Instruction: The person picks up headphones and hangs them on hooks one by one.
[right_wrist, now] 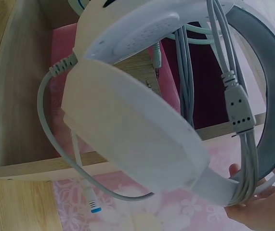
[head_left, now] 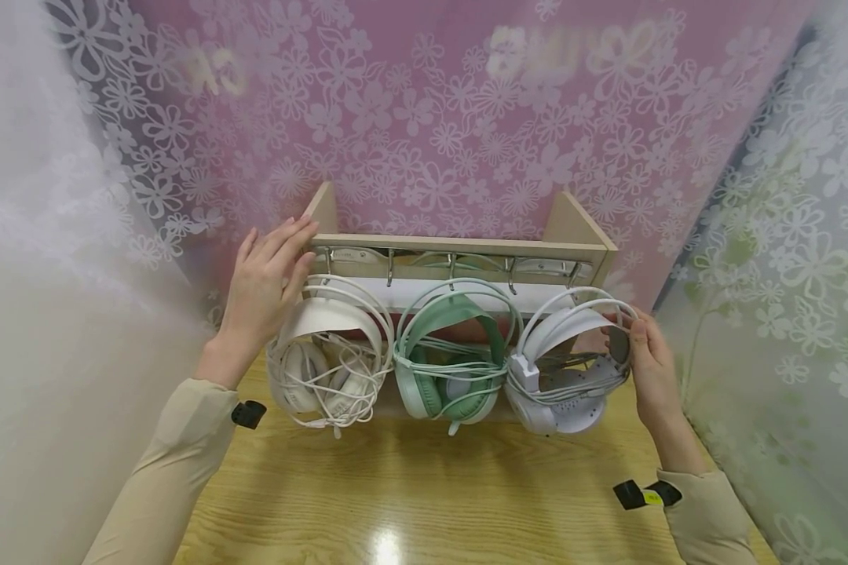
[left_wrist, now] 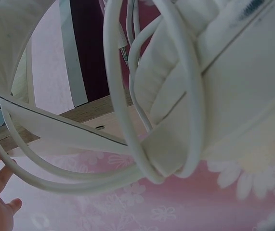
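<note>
A wooden rack (head_left: 466, 243) with metal hooks (head_left: 390, 268) has three pairs of headphones hanging along its front. At its left end my left hand (head_left: 265, 275) rests with fingers extended over the corner, beside the cream headphones (head_left: 334, 315). Their looped cable and headband fill much of the left wrist view. Green headphones (head_left: 455, 315) hang in the middle. On the right, my right hand (head_left: 653, 369) pinches the outer side of the headband of the white headphones (head_left: 526, 373). A bundled grey cable (right_wrist: 239, 108) hangs along that headband, close to the fingers.
The rack stands on a wood-grain table (head_left: 424, 486) against a pink floral backdrop (head_left: 424, 118). Translucent flowered curtains (head_left: 813, 259) close in both sides. A white ledge (head_left: 424, 294) runs behind the hanging headphones.
</note>
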`<state>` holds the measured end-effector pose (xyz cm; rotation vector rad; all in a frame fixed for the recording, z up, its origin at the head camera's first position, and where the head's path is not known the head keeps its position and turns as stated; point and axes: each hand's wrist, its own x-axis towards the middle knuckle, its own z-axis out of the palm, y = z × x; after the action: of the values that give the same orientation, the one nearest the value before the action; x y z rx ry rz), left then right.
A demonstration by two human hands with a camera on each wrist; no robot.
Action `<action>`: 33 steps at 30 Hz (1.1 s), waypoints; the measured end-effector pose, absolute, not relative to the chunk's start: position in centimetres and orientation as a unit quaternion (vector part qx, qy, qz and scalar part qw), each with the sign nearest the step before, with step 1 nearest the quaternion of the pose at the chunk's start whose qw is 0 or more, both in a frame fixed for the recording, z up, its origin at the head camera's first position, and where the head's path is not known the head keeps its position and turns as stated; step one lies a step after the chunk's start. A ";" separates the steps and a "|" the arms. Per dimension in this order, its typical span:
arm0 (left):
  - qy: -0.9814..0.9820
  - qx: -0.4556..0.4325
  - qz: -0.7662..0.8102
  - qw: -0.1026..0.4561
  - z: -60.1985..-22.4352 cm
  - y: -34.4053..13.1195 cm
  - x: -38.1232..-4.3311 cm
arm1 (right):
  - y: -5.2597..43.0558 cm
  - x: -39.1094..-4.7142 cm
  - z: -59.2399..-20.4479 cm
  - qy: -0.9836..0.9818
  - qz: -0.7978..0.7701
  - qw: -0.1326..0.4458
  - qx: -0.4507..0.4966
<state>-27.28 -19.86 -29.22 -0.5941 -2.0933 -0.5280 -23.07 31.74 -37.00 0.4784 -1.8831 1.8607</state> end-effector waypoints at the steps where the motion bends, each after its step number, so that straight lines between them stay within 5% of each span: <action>1: -0.841 -0.239 -0.213 0.436 -29.2 -19.9 -27.3 | 31.7 -23.1 -37.0 -0.687 0.670 0.222 0.172; 33: -0.855 -0.238 -0.194 0.417 -30.1 -21.9 -26.8 | 33.6 -21.8 -39.9 -0.741 0.626 0.223 0.099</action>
<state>-26.78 -21.91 -30.08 -0.5981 -2.1462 -0.4868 -21.84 33.61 -39.94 0.2726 -2.0452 1.7279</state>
